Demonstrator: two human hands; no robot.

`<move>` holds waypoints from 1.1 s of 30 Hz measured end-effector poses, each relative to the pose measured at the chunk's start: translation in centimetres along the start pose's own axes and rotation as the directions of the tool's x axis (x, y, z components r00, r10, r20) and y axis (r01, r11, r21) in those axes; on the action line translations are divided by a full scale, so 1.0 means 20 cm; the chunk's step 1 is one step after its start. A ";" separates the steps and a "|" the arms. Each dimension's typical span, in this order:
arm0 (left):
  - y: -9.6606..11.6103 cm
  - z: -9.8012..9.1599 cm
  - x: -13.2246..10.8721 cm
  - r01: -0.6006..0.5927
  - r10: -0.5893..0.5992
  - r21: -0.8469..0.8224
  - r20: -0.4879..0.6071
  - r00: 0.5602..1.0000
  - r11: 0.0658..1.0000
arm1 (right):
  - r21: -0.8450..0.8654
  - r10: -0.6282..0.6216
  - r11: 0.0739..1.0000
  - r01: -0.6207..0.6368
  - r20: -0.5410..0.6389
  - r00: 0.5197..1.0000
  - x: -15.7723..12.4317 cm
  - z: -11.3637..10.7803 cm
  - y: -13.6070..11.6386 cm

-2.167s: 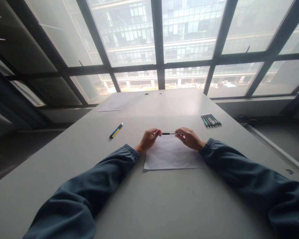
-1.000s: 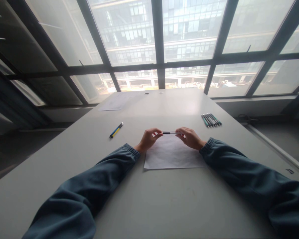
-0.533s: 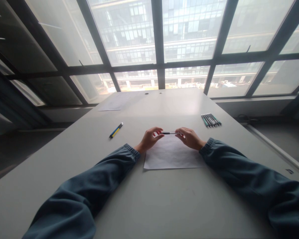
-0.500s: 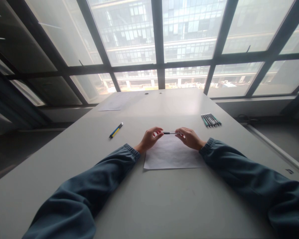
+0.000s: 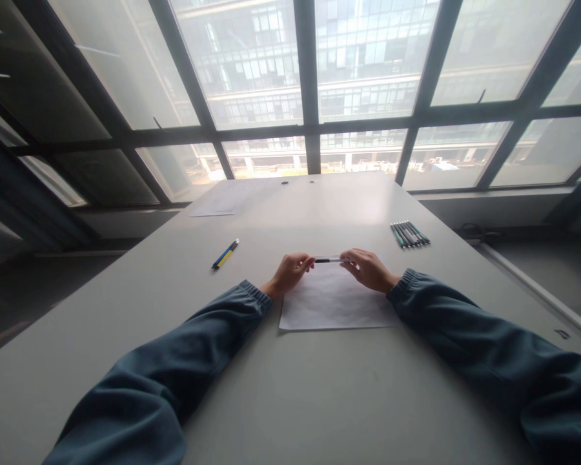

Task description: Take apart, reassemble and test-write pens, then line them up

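Note:
A pen (image 5: 327,260) with a dark left part and a pale right part lies level between my two hands, above the far edge of a white paper sheet (image 5: 339,303). My left hand (image 5: 291,271) pinches its dark left end between thumb and fingers. Around the pale right end, the thumb and fingers of my right hand (image 5: 366,268) are closed. Both ends of the pen are partly hidden by fingertips.
On the white table (image 5: 281,400), a blue pen and a yellow one (image 5: 225,254) lie at the left. Several pens (image 5: 410,234) lie side by side at the right. Another paper (image 5: 215,201) rests at the far left, near two small dark spots. Large windows stand behind.
The fingers of my left hand have closed from a rounded, more open shape into a pinch at the pen's left end. My right hand has barely moved.

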State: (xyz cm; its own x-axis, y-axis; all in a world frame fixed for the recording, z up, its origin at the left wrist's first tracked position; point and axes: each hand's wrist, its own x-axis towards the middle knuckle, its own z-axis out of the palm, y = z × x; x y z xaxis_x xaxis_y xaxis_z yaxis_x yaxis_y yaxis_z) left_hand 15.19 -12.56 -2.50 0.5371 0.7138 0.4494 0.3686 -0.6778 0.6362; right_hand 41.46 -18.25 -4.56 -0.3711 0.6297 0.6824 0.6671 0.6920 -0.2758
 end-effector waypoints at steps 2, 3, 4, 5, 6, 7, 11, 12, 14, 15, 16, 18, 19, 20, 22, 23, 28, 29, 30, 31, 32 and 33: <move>0.00 0.00 0.00 -0.025 0.025 -0.016 -0.013 1.000 1.000 | -0.003 0.003 1.000 -0.003 0.002 1.000 0.00 0.00 0.00; 0.00 0.00 0.00 -0.037 0.036 -0.021 -0.018 0.999 0.999 | -0.004 0.007 1.000 -0.007 0.003 1.000 0.00 0.00 0.00; 0.00 0.00 0.00 -0.047 0.047 -0.023 -0.022 0.999 0.999 | -0.005 0.009 1.000 -0.009 0.005 1.000 0.00 0.00 0.00; 0.00 0.00 0.00 -0.056 0.056 -0.025 -0.024 0.998 0.998 | -0.006 0.011 1.000 -0.011 0.007 1.000 0.00 0.00 0.00; 0.00 0.00 0.00 -0.064 0.063 -0.026 -0.026 0.998 0.998 | -0.008 0.011 1.000 -0.011 0.007 1.000 0.00 0.00 0.00; 0.00 0.00 0.00 -0.070 0.069 -0.026 -0.027 0.997 0.997 | -0.009 0.009 1.000 -0.009 0.010 1.000 0.00 -0.01 0.00; -0.01 0.00 0.00 -0.087 0.087 -0.033 -0.024 0.996 0.996 | -0.035 -0.010 0.999 0.011 0.020 1.000 0.00 -0.02 -0.01; -0.01 -0.01 0.00 -0.094 0.093 -0.037 -0.024 0.995 0.995 | -0.047 -0.016 0.999 0.017 0.024 1.000 0.00 -0.02 -0.01; -0.01 -0.01 0.00 -0.111 0.110 -0.045 -0.023 0.994 0.993 | -0.075 -0.022 0.997 0.025 0.034 0.999 0.00 -0.01 0.00; -0.01 -0.01 -0.01 -0.122 0.121 -0.043 -0.024 0.992 0.992 | -0.090 -0.025 0.995 0.029 0.042 0.999 0.00 -0.01 0.00; -0.01 -0.01 -0.01 -0.133 0.133 -0.038 -0.026 0.991 0.990 | -0.107 -0.027 0.994 0.032 0.050 0.998 0.00 -0.01 0.00; -0.01 -0.01 -0.01 -0.161 0.160 -0.018 -0.028 0.987 0.987 | -0.142 -0.030 0.989 0.040 0.068 0.997 0.00 -0.02 0.00; -0.01 -0.01 -0.01 -0.177 0.177 -0.007 -0.029 0.984 0.984 | -0.158 -0.031 0.986 0.043 0.075 0.997 0.00 -0.02 0.00; -0.01 -0.01 -0.01 -0.194 0.194 0.003 -0.030 0.981 0.981 | -0.173 -0.030 0.984 0.044 0.081 0.996 0.00 -0.02 0.00; -0.01 0.00 -0.01 -0.222 0.222 0.014 -0.033 0.974 0.975 | -0.197 -0.021 0.980 0.039 0.092 0.995 0.00 -0.03 -0.01; -0.01 0.00 -0.01 -0.232 0.232 0.016 -0.034 0.972 0.973 | -0.205 -0.012 0.978 0.033 0.100 0.995 0.00 -0.03 -0.01; 0.01 0.00 -0.01 -0.222 0.222 0.021 -0.042 0.974 0.975 | -0.217 0.064 0.975 -0.039 0.112 0.992 0.00 -0.04 -0.03; 0.01 0.00 -0.01 -0.211 0.212 0.026 -0.048 0.976 0.977 | -0.207 0.080 0.977 -0.058 0.103 0.991 0.01 -0.05 -0.03; 0.01 0.00 -0.01 -0.199 0.200 0.030 -0.055 0.978 0.980 | -0.191 0.101 0.978 -0.082 0.088 0.991 0.01 -0.05 -0.04; 0.02 0.00 -0.01 -0.188 0.190 0.034 -0.065 0.980 0.982 | -0.167 0.131 0.979 -0.119 0.065 0.989 0.01 -0.05 -0.04; 0.02 0.00 -0.01 -0.177 0.180 0.039 -0.079 0.981 0.983 | -0.133 0.176 0.976 -0.170 0.035 0.984 0.02 -0.05 -0.04; 0.02 0.00 -0.01 -0.167 0.170 0.043 -0.094 0.981 0.985 | -0.081 0.236 0.969 -0.235 -0.002 0.972 0.03 -0.05 -0.04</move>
State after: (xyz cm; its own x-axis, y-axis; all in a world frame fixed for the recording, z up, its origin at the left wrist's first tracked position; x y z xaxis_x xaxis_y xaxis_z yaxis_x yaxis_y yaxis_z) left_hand 15.23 -12.87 -2.34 0.5183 0.6015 0.6079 0.3065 -0.7942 0.5247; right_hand 41.29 -18.84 -3.28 -0.2021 0.7744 0.5996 0.7857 0.4937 -0.3727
